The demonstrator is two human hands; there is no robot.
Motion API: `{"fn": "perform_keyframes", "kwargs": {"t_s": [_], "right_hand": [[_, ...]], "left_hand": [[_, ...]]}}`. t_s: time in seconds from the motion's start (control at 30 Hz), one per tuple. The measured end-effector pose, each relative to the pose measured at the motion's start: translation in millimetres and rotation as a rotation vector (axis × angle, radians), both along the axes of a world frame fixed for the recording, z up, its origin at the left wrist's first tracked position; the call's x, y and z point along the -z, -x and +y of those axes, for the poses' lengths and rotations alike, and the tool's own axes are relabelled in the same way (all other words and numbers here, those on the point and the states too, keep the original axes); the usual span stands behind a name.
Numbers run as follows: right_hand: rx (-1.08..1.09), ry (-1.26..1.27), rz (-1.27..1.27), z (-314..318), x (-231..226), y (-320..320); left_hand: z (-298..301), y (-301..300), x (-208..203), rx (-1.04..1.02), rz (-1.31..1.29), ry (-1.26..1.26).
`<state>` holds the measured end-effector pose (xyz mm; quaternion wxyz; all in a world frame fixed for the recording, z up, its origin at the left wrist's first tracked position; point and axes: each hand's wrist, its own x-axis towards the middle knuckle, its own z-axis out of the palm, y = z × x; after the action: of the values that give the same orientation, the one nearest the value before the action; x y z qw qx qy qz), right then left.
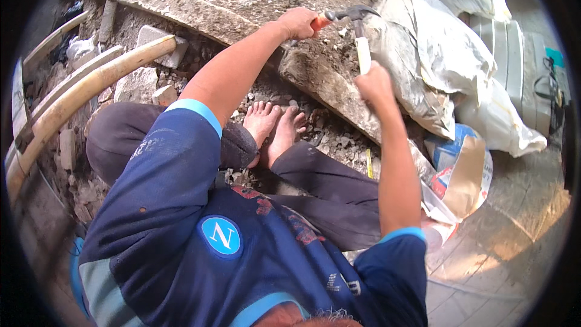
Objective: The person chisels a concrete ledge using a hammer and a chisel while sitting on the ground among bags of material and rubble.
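Note:
My left hand (298, 23) is closed around what looks like a chisel (321, 22) with an orange grip. Its far end is hidden by my fist and the slab. In my right hand (376, 85) is a claw hammer (363, 54), gripped by its white handle. The hammer's head lies against or just beside the orange grip's end; I cannot tell whether they touch. Both tools are above a rough concrete slab edge (330, 85), which runs diagonally past my bare feet (275, 128).
White sacks (451, 42) are piled at the right, with a torn blue-and-white bag (463, 163) nearer me. A curved pale pole (91, 88) arches across the left. Broken blocks (136, 85) and gravel lie around my feet. Paving (478, 272) covers the near right.

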<state>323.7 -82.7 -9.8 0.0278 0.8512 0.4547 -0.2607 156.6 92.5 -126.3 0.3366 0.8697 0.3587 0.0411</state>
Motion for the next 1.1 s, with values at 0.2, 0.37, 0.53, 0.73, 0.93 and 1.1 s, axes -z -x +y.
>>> {"fn": "perform_keyframes", "kwargs": {"t_s": [0.2,0.37,0.53,0.73,0.93,1.1], "right_hand": [[0.475,-0.698,0.369,19,-79,-9],[-0.069,-0.026,0.013,0,1,-2],[0.435,-0.474,0.287,8,-82,-7],[-0.073,-0.001,-0.038,-4,-1,-2],[0.501,-0.766,0.396,13,-77,-21],[0.178,-0.288,0.252,-14,15,4]], "left_hand": [[0,9,-18,-0.018,0.018,-0.015],[4,9,-21,0.027,0.124,0.062],[3,10,-18,0.012,0.090,0.051],[-3,-1,-4,-0.007,0.090,0.024],[-7,11,-23,-0.027,0.079,0.082],[9,14,-6,-0.041,0.132,0.018]]}}
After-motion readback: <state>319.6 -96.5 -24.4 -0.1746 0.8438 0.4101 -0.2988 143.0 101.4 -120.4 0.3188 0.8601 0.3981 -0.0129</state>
